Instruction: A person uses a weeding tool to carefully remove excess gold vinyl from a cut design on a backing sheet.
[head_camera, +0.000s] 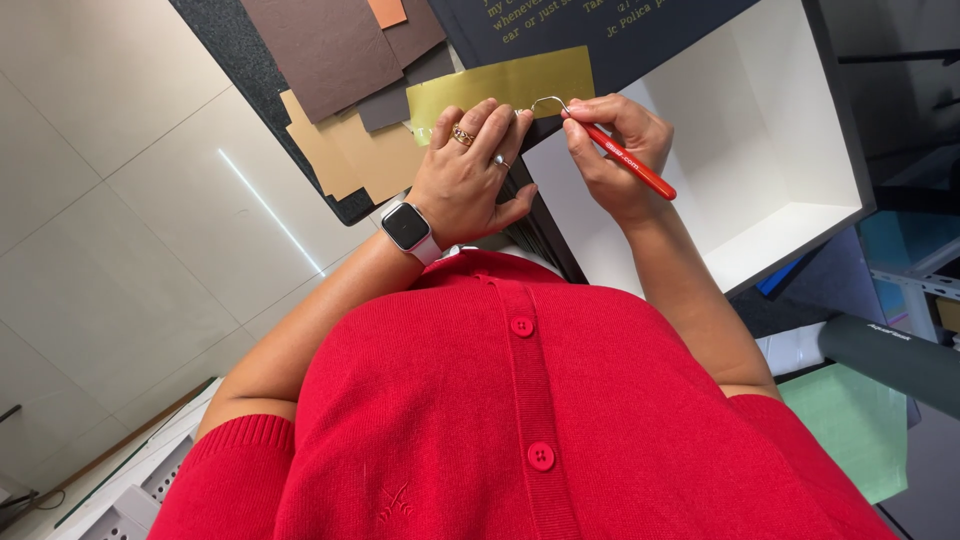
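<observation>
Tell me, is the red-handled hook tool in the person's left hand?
No, the right hand grips the red-handled hook tool, while the left hand presses flat on the gold sheet.

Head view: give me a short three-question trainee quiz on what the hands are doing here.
1. True or false: the left hand lies flat on the gold sheet.
2. Which hand holds the red hook tool?
3. The tool's metal hook points toward: A) the left hand's fingertips, B) the white box, C) the watch.

Key: 1 true. 2 the right hand. 3 A.
</observation>
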